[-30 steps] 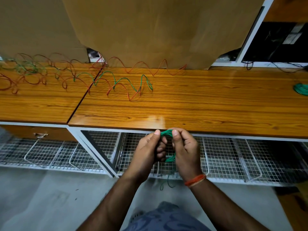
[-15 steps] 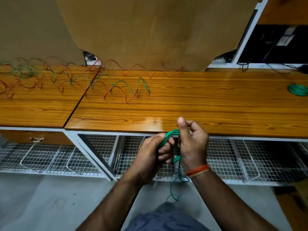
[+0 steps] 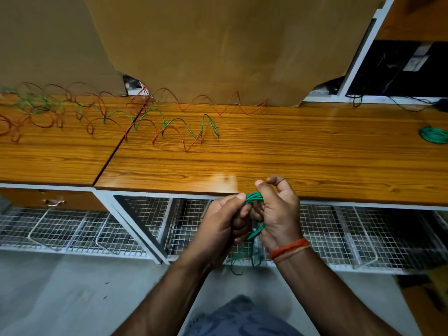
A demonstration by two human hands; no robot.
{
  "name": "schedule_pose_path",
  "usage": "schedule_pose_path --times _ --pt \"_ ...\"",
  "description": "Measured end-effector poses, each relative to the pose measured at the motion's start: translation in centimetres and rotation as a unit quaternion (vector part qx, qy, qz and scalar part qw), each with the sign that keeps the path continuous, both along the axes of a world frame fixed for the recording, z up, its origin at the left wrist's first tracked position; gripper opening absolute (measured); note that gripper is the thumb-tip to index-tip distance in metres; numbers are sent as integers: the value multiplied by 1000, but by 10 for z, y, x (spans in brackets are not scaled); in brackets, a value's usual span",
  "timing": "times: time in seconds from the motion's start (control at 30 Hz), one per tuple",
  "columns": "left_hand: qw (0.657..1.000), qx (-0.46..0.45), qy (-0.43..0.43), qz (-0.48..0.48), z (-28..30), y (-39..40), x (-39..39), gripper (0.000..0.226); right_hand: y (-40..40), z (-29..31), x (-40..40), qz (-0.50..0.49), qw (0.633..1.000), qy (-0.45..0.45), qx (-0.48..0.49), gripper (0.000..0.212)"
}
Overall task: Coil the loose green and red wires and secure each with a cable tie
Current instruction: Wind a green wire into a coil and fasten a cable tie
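Observation:
A small green wire coil [image 3: 254, 197] sits between both hands, just in front of the wooden table's front edge [image 3: 339, 194]. My left hand [image 3: 221, 227] grips its left side, thumb on top. My right hand [image 3: 278, 212] holds the right side with curled fingers, and a loose green tail [image 3: 238, 260] dangles below my wrists. Loose green wire [image 3: 184, 123] and red wire [image 3: 213, 105] loop across the tabletop at the back left. A finished green coil [image 3: 435, 134] lies at the table's right edge. No cable tie is visible.
Brown cardboard sheets [image 3: 218, 44] stand behind the table. White wire-mesh shelves [image 3: 72, 229] run under the tabletop. A dark opening with black cables [image 3: 400, 69] is at the back right. Grey floor lies below.
Both hands rose and shifted right toward the table edge with the coil. My right hand's fingers curled further around the wire bundle.

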State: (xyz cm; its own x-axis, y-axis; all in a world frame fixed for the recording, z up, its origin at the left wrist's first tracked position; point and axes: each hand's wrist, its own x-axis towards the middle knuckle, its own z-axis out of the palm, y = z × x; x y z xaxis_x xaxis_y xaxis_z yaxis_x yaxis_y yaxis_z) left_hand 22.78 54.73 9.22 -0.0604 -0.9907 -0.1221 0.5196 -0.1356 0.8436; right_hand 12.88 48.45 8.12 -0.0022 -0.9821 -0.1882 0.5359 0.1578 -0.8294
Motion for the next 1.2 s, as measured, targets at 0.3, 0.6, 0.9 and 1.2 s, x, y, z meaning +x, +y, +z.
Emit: schedule_pose_path --times 0.3,0.6,0.9,1.2 --pt "992 64 62 89 -2 -4 15 38 8 -2 -21 142 955 202 -164 19" --pt "942 82 184 268 -11 -18 69 40 -1 -40 -72 201 860 420 -208 14" --pt "940 0 79 331 -27 -21 63 31 28 -11 -34 251 649 529 -485 18" --pt "952 -54 -185 239 -46 -9 59 33 26 47 2 269 659 487 -506 21"
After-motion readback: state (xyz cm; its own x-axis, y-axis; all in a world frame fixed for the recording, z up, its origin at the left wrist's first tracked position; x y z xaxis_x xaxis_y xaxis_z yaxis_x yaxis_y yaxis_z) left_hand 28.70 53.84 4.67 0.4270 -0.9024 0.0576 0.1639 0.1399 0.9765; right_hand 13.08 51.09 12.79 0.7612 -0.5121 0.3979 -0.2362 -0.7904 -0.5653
